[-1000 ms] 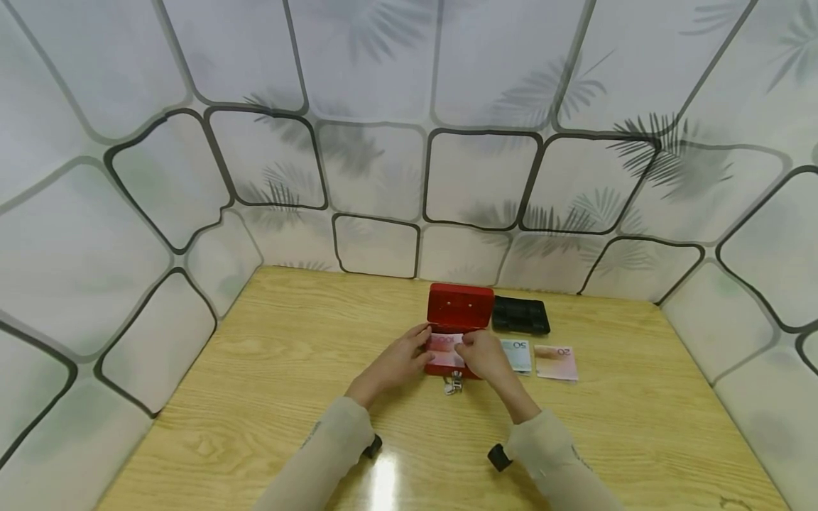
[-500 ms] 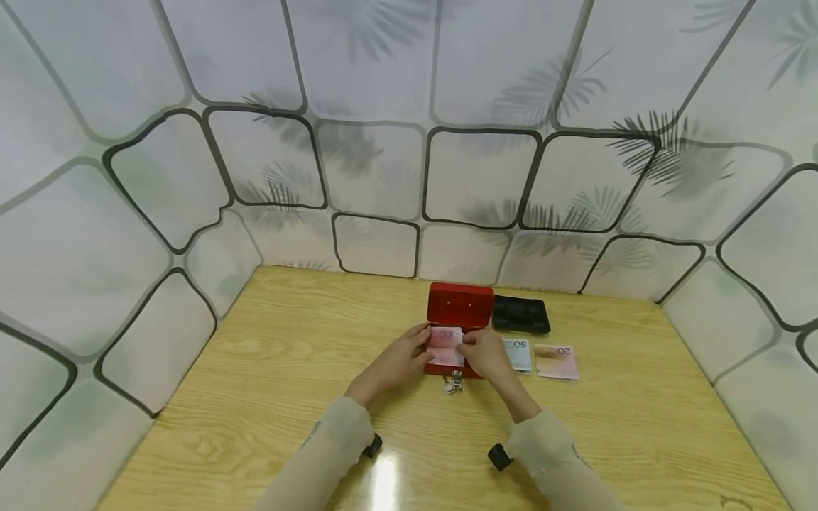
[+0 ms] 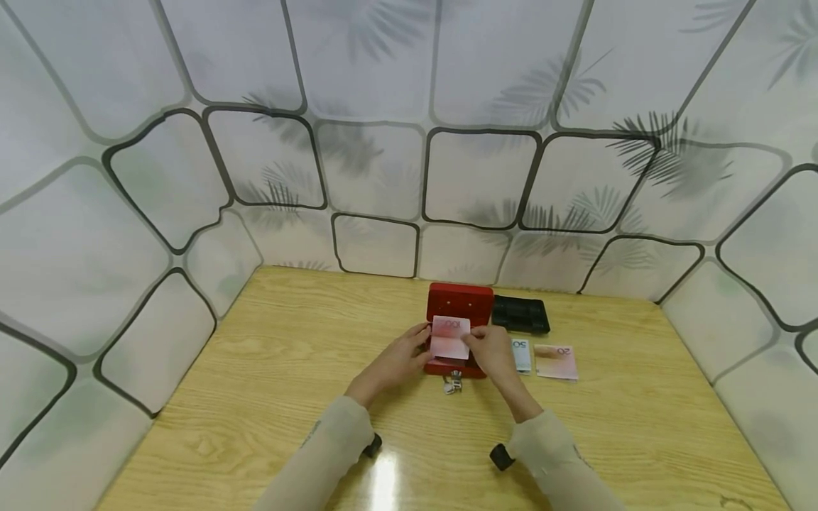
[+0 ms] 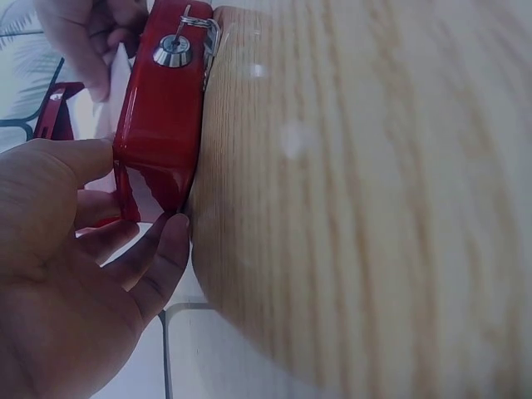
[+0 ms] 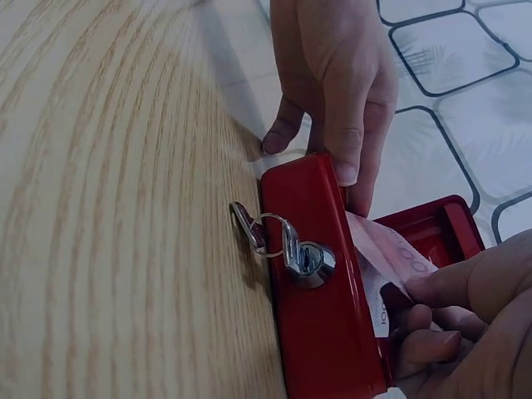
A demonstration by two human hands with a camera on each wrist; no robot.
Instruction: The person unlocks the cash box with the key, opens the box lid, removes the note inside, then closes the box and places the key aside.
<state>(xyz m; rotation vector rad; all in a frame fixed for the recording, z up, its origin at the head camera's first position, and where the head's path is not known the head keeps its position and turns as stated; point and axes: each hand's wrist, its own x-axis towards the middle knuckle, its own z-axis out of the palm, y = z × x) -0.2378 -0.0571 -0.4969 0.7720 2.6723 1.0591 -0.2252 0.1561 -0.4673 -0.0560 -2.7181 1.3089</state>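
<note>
A small red cash box [image 3: 461, 301] stands with its lid raised. My left hand [image 3: 404, 355] grips its left end; in the left wrist view the thumb lies on the rim and the fingers bend against the end wall. Between the thumb and fingers of my right hand [image 3: 491, 349] is the right edge of a pink 100 banknote [image 3: 450, 339], lifted above the box's inside. Another 100 note [image 5: 382, 316] shows below it in the right wrist view. Keys on a ring [image 5: 258, 233] hang at the front lock [image 5: 314, 264], one of them inserted.
Behind and to the right of the box lies a black tray [image 3: 520, 315]. A green 50 banknote [image 3: 521, 356] and a pink 20 banknote [image 3: 556, 363] lie on the wooden table [image 3: 287, 341]. Patterned fabric walls [image 3: 377, 170] enclose the table's back and sides.
The right hand has raised the 100 banknote up out of the box and slightly right. My left hand has kept its place at the box's end.
</note>
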